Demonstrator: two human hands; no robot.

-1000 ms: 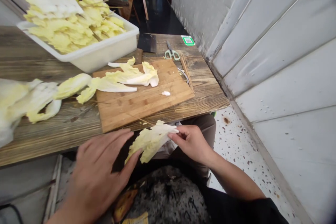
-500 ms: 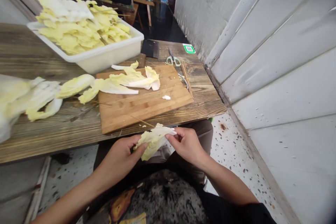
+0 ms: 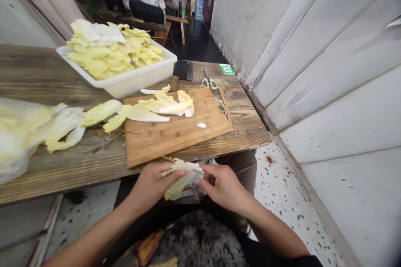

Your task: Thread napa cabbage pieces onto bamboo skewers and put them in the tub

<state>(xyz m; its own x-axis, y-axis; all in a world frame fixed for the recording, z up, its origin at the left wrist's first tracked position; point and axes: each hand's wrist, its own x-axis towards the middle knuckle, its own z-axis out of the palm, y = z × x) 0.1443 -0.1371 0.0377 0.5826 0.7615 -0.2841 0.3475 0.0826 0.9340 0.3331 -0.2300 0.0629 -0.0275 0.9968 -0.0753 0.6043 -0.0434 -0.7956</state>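
Note:
Over my lap, just below the table's front edge, I hold a cabbage leaf (image 3: 176, 187), pale yellow with a white rib. My left hand (image 3: 152, 184) grips its left part, thumb on top and fingers partly hidden behind. At the leaf's white right end, my right hand (image 3: 223, 185) has it between thumb and fingers. The tip of a thin wooden skewer (image 3: 166, 158) sticks out past the leaf at upper left; the rest is hidden. Beyond my hands, several cabbage pieces (image 3: 147, 113) lie on a wooden cutting board (image 3: 175, 137), with a small white scrap (image 3: 201, 125).
A white tub (image 3: 138, 81) heaped with cabbage leaves stands behind the board. Green-handled scissors (image 3: 209, 83) and a bundle of skewers (image 3: 224, 102) lie to its right. At left, a plastic bag (image 3: 15, 162) holds more leaves. A wall (image 3: 332, 91) borders the right side.
The cabbage leaf has tilted and folded, showing its edge more. My right hand has shifted slightly at its white end. The whole view has tipped up, so the table sits lower.

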